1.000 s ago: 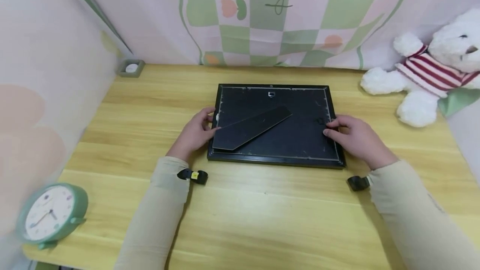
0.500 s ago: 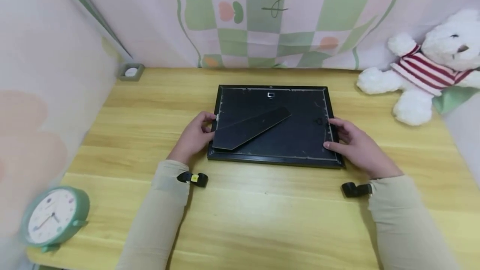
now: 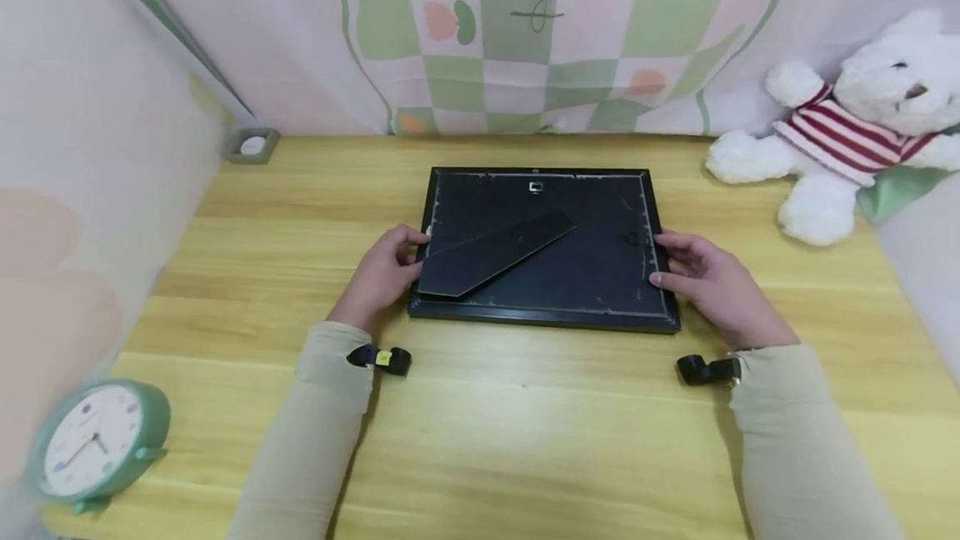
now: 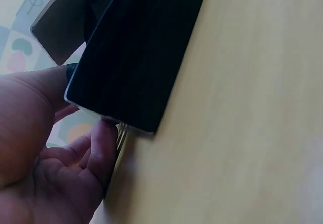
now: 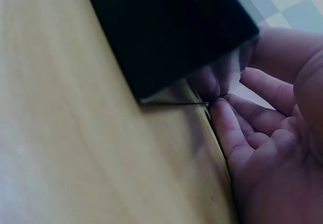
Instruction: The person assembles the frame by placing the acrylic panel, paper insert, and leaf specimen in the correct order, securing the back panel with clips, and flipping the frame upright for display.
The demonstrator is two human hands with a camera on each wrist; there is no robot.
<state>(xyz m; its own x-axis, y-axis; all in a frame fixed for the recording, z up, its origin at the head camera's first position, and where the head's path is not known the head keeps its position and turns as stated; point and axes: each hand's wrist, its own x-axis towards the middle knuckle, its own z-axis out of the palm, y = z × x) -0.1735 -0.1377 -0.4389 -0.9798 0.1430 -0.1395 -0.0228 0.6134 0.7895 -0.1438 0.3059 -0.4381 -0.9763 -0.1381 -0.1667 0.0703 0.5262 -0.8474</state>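
Observation:
A black picture frame [image 3: 585, 273] lies face down on the wooden table. Its dark easel stand [image 3: 495, 257] slants across the back, and a small metal hanger [image 3: 536, 187] sits near the far edge. At the left side my left hand [image 3: 378, 273] grips the frame, thumb on the upper edge and fingertips at the side. My right hand [image 3: 716, 282] holds the opposite side, its thumb on the back border. Both wrist views show the near edge close up: the left one with fingertips [image 4: 103, 138] at the corner, the right one with fingertips [image 5: 224, 115] low along the side.
A green alarm clock [image 3: 97, 440] stands at the table's front left. In the back left corner sits a small grey-green tray [image 3: 251, 158] with a white round thing. A white teddy bear [image 3: 847, 140] leans at the back right, before a checked curtain [image 3: 517, 82].
My right thumb and fingertips, close together on the frame's right border earlier, have spread apart along that side. The left hand keeps its place. The head view has shifted slightly.

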